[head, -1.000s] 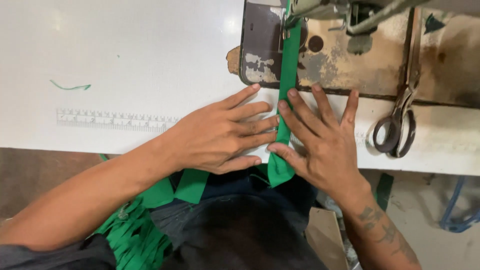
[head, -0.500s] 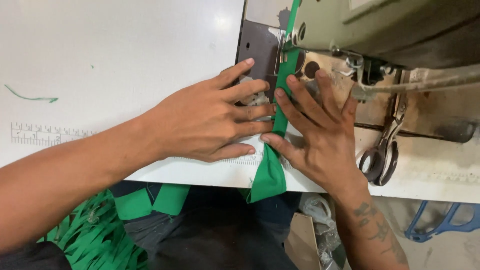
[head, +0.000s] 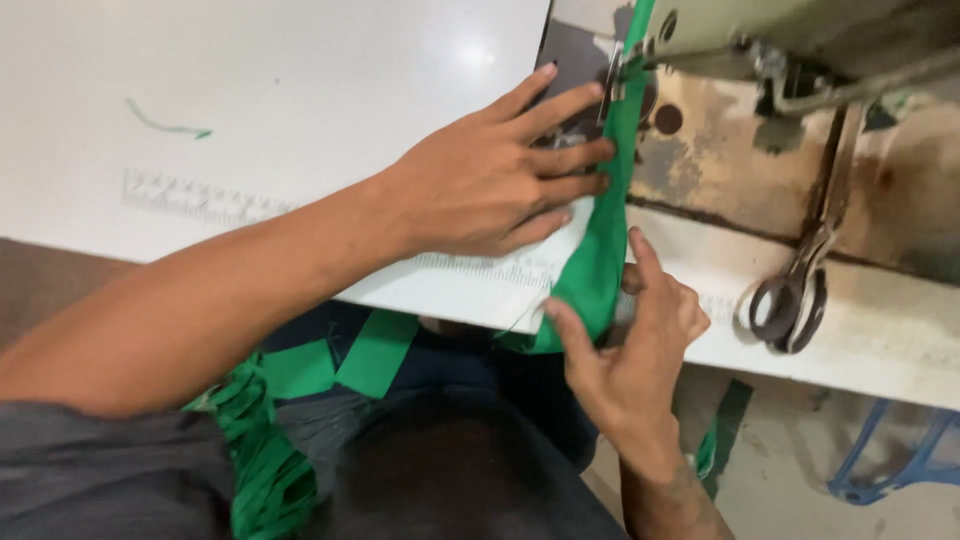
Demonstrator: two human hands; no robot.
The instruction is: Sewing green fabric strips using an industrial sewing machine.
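A green fabric strip (head: 603, 230) runs from under the sewing machine head (head: 800, 40) down over the front edge of the white table (head: 300, 80). My left hand (head: 490, 175) lies flat on the table with its fingertips pressing the strip's left edge near the needle plate (head: 580, 60). My right hand (head: 630, 340) pinches the lower part of the strip at the table's edge, thumb and fingers closed on the cloth.
Scissors (head: 800, 270) lie on the worn machine bed (head: 760, 170) at the right. A printed ruler (head: 200, 198) runs along the table front. Several green fabric pieces (head: 290, 400) pile on my lap. A loose green thread (head: 165, 125) lies far left.
My right hand has slid back from the machine bed to the table edge and now pinches the strip. The view has tilted and moved closer; my left hand stays pressed near the needle.
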